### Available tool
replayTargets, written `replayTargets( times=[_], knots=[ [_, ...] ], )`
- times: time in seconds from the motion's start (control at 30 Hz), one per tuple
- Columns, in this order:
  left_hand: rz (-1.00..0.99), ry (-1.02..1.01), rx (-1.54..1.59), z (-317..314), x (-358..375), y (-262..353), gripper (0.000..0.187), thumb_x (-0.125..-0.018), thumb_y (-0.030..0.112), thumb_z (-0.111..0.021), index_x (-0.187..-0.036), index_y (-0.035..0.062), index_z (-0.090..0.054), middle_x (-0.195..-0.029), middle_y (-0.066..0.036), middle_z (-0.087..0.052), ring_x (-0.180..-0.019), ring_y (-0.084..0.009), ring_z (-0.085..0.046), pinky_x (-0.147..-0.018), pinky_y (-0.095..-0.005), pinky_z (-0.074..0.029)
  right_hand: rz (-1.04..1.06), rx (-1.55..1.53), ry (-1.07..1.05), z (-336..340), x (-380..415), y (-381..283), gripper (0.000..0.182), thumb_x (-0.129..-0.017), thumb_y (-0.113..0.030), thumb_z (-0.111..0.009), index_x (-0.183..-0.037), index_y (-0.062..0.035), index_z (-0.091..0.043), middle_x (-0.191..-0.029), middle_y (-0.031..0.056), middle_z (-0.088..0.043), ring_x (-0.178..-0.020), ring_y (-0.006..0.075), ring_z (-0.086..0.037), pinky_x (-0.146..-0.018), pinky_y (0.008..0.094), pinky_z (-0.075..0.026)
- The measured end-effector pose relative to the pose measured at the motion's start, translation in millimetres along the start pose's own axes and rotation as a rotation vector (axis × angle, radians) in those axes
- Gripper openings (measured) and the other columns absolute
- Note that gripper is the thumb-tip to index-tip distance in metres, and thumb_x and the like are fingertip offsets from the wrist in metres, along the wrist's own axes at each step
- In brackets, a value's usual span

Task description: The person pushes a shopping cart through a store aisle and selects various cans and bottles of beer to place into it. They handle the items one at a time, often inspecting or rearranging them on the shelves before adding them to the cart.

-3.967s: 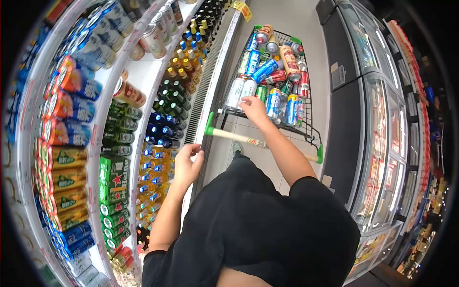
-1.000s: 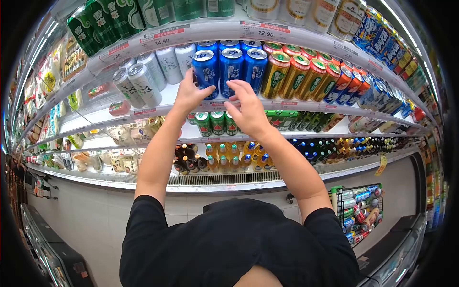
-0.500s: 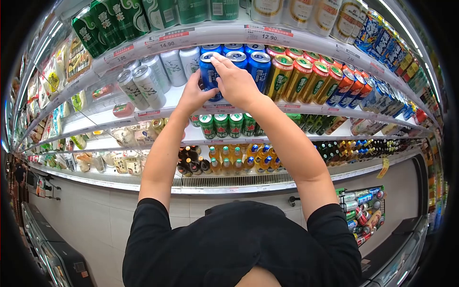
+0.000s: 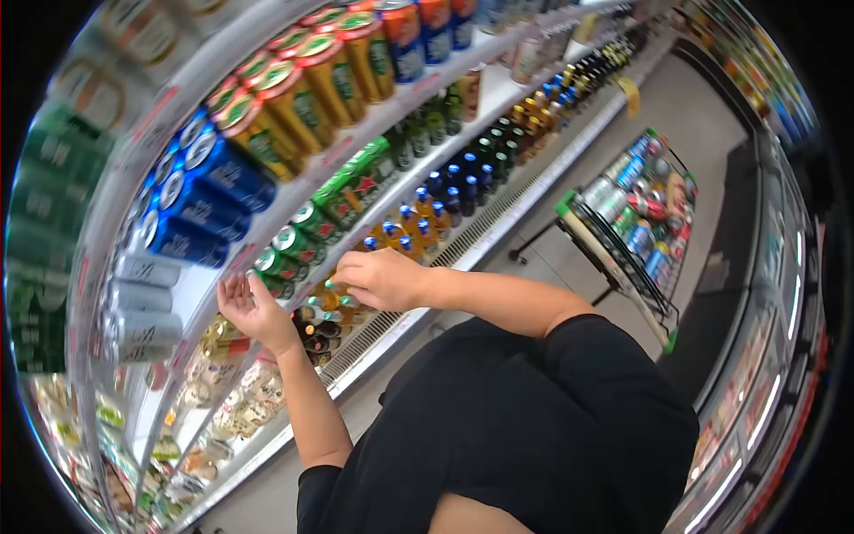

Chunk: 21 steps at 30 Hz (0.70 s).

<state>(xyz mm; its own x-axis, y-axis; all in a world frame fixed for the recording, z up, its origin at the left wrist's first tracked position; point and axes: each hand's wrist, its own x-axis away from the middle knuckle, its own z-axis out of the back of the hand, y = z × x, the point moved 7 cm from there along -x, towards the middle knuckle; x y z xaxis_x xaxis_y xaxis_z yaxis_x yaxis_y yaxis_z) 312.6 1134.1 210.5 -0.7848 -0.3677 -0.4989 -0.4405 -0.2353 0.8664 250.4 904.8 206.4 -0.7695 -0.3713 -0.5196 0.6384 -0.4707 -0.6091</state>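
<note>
My left hand (image 4: 253, 311) is in front of the shelf edge, palm turned up, fingers apart and slightly bent, with nothing in it. To its right, my right hand (image 4: 378, 278) hangs palm down before the lower shelves. Its fingers are curled together, and no can shows in them. Blue beer cans (image 4: 200, 209) stand in rows on the shelf above my left hand, apart from both hands. Beside them are gold cans with red rims (image 4: 285, 107) and silver-white cans (image 4: 147, 329). Green cans (image 4: 289, 245) sit one shelf lower, close behind my hands.
A shopping cart (image 4: 614, 254) loaded with cans and bottles stands on the floor to my right. Amber bottles (image 4: 418, 227) and dark bottles (image 4: 458, 191) line the lowest shelf. Behind the cart runs a glass-fronted freezer (image 4: 756, 356). A yellow tag (image 4: 629, 96) hangs from the shelf edge.
Both hands have left the front blue can and drawn back toward my body; the can stays in its row. My view has turned right, bringing the cart nearer the middle.
</note>
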Motion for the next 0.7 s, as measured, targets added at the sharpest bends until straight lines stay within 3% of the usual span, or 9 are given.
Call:
replayTargets(
  times=[0.1,0.17,0.2,0.27,0.33,0.43,0.53,0.63,0.7],
  knots=[
    [0.258,-0.499,-0.121,-68,103,-36,0.033,-0.101,0.008,-0.064,-0.131,-0.0048,-0.055,-0.104,-0.008,-0.064,-0.092,-0.0144,-0.063,-0.084,-0.0275,-0.052,-0.399,-0.026,-0.017,14,127,71,0.024,-0.087,-0.010,-0.069,-0.109,-0.0025,-0.072,-0.102,0.0130,-0.070,-0.085,0.0327,-0.070,-0.075,0.0426,-0.057],
    [0.290,-0.742,-0.132,-109,167,-57,0.017,-0.103,0.012,-0.063,-0.107,-0.0042,-0.068,-0.086,-0.004,-0.066,-0.076,-0.0121,-0.061,-0.073,-0.0273,-0.050,-0.595,-0.025,0.105,58,188,81,0.018,-0.087,-0.010,-0.068,-0.101,-0.0008,-0.074,-0.091,0.0136,-0.070,-0.080,0.0298,-0.069,-0.074,0.0403,-0.056],
    [0.266,-0.875,-0.167,-133,190,-56,0.019,-0.103,0.014,-0.062,-0.099,-0.0042,-0.069,-0.080,-0.004,-0.066,-0.073,-0.0114,-0.060,-0.070,-0.0285,-0.050,-0.669,-0.049,0.186,79,220,89,0.021,-0.088,-0.016,-0.065,-0.104,-0.0049,-0.074,-0.093,0.0141,-0.070,-0.085,0.0344,-0.068,-0.079,0.0455,-0.055],
    [0.167,-1.103,-0.167,-181,227,-48,0.028,-0.104,0.016,-0.060,-0.088,-0.0043,-0.069,-0.069,-0.006,-0.063,-0.065,-0.0116,-0.058,-0.065,-0.0312,-0.049,-0.798,0.010,0.365,145,259,80,0.020,-0.089,-0.012,-0.066,-0.105,-0.0039,-0.075,-0.092,0.0135,-0.070,-0.081,0.0306,-0.069,-0.074,0.0413,-0.055],
    [0.066,-1.274,-0.075,-269,252,18,0.022,-0.105,0.012,-0.054,-0.099,-0.0029,-0.069,-0.071,-0.007,-0.064,-0.065,-0.0147,-0.061,-0.065,-0.0313,-0.050,-0.945,0.018,0.682,221,325,90,0.021,-0.091,-0.016,-0.068,-0.106,-0.0024,-0.074,-0.092,0.0126,-0.072,-0.075,0.0272,-0.069,-0.071,0.0377,-0.054],
    [-0.053,-1.387,0.037,-353,284,69,0.020,-0.105,0.005,-0.050,-0.115,-0.0024,-0.066,-0.077,-0.010,-0.067,-0.070,-0.0176,-0.066,-0.069,-0.0310,-0.053,-1.127,0.041,0.864,280,406,139,0.029,-0.089,-0.020,-0.072,-0.110,-0.0001,-0.074,-0.088,0.0142,-0.074,-0.079,0.0267,-0.071,-0.075,0.0373,-0.056],
    [-0.131,-1.514,0.059,-436,336,97,0.022,-0.102,0.005,-0.055,-0.120,-0.0028,-0.065,-0.087,-0.013,-0.071,-0.080,-0.0227,-0.070,-0.077,-0.0329,-0.055,-1.307,0.222,0.741,321,488,204,0.040,-0.089,-0.025,-0.073,-0.118,0.0012,-0.071,-0.099,0.0164,-0.076,-0.086,0.0270,-0.072,-0.078,0.0373,-0.057],
    [-0.008,-1.669,0.057,-512,411,98,0.030,-0.097,0.013,-0.064,-0.122,-0.0032,-0.066,-0.101,-0.018,-0.072,-0.091,-0.0272,-0.072,-0.082,-0.0360,-0.056,-1.530,0.271,0.558,361,547,262,0.051,-0.087,-0.039,-0.074,-0.121,-0.0007,-0.070,-0.113,0.0207,-0.072,-0.105,0.0368,-0.069,-0.093,0.0426,-0.054],
    [-0.016,-1.781,-0.052,-558,469,75,0.044,-0.090,0.022,-0.070,-0.125,-0.0044,-0.064,-0.112,-0.023,-0.069,-0.106,-0.0346,-0.068,-0.094,-0.0426,-0.054,-1.475,0.409,0.608,377,584,304,0.055,-0.087,-0.040,-0.074,-0.125,-0.0008,-0.068,-0.119,0.0223,-0.070,-0.110,0.0371,-0.067,-0.097,0.0436,-0.052]
  ],
)
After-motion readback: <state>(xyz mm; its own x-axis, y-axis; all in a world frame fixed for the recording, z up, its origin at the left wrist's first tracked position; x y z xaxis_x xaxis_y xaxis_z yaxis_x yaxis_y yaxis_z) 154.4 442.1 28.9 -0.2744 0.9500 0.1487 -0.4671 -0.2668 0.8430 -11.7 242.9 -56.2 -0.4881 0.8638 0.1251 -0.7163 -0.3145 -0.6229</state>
